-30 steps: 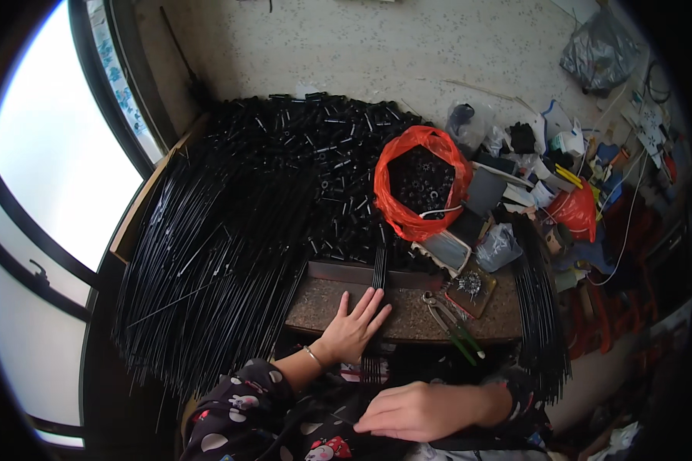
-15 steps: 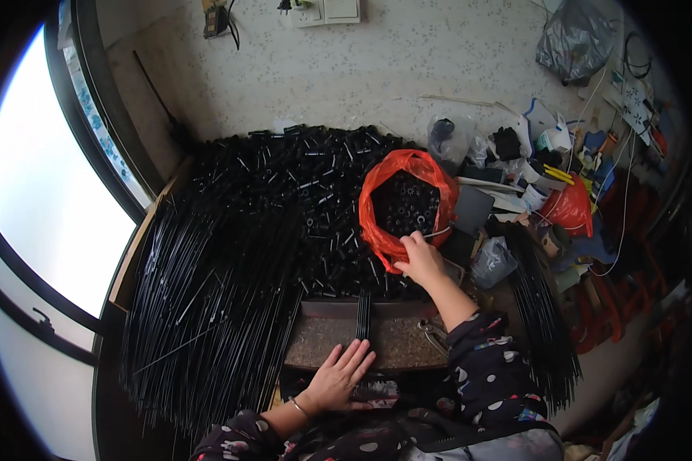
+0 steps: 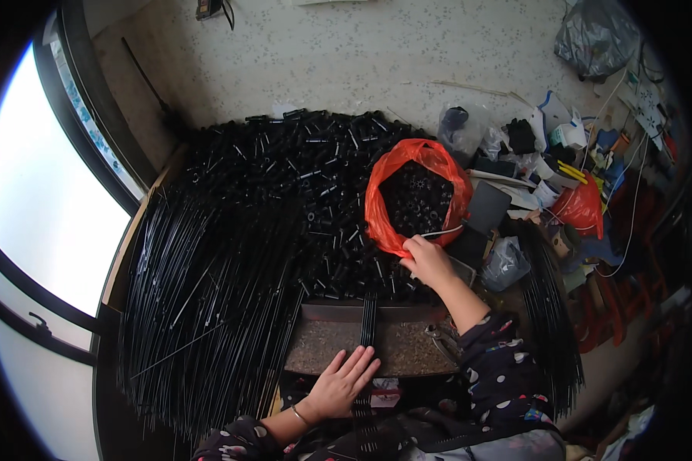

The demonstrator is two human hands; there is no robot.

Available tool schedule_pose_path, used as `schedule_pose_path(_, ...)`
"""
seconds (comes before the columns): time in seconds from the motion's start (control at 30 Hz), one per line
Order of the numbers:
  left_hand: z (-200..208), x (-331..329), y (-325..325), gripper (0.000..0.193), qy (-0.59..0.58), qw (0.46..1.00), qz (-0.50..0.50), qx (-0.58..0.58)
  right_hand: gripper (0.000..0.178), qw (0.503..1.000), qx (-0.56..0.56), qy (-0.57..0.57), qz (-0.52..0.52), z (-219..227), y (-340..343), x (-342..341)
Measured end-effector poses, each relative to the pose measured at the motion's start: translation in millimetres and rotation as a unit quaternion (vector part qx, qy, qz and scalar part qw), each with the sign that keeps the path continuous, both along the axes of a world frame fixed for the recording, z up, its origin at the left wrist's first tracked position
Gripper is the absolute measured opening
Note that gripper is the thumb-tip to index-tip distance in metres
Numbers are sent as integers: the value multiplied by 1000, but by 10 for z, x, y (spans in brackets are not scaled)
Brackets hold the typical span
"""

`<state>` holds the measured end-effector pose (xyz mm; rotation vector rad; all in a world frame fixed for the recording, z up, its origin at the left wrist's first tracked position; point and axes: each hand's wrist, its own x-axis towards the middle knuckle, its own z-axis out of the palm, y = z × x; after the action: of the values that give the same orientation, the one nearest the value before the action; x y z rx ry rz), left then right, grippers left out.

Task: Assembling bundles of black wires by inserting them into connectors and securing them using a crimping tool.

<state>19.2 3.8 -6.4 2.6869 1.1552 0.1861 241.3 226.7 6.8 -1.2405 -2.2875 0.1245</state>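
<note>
My left hand (image 3: pixel 344 386) lies flat with its fingers stretched out over a narrow row of thin black rods (image 3: pixel 369 319). The row crosses the speckled brown work surface (image 3: pixel 407 346), and dark rod ends show below the hand, over my lap. At the near rim of a red plastic bag (image 3: pixel 376 203), my right hand (image 3: pixel 430 263) is closed on the plastic. The bag stands wide at the top and holds many small black ring-like parts (image 3: pixel 419 196). My right fingertips are partly hidden by the hand itself.
Short black tubes (image 3: pixel 315 165) are heaped behind, against the wall. Long black rods (image 3: pixel 200 307) cover the left side, with more rods (image 3: pixel 553 323) at right. Pliers (image 3: pixel 440 342) lie by my right forearm. Clutter and a smaller red bag (image 3: pixel 580 207) fill the far right.
The camera view has shifted slightly. My right hand has drawn in to the bag's near rim and closed on it. The rods now show below my left hand, which stays flat.
</note>
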Motion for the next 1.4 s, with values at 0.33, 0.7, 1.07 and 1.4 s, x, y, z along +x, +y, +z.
schedule_pose_path(0.33, -71, 1, -17, 75, -15, 1000, -2, 3, 10, 968, -79, -224, -84, -64, 42, -232)
schedule_pose_path(0.7, -80, 37, -79, 78, -51, 999, 17, 9, 38, 729, -482, 469, -131, -277, -1303, -465)
schedule_pose_path(1.07, -11, 33, -117, 78, -53, 998, 14, 10, 10, 983, 47, -2, -175, 143, -678, 581)
schedule_pose_path(1.4, -51, -28, -126, 77, -77, 997, 8, -24, 13, 988, 156, -4, -14, 223, -869, 211)
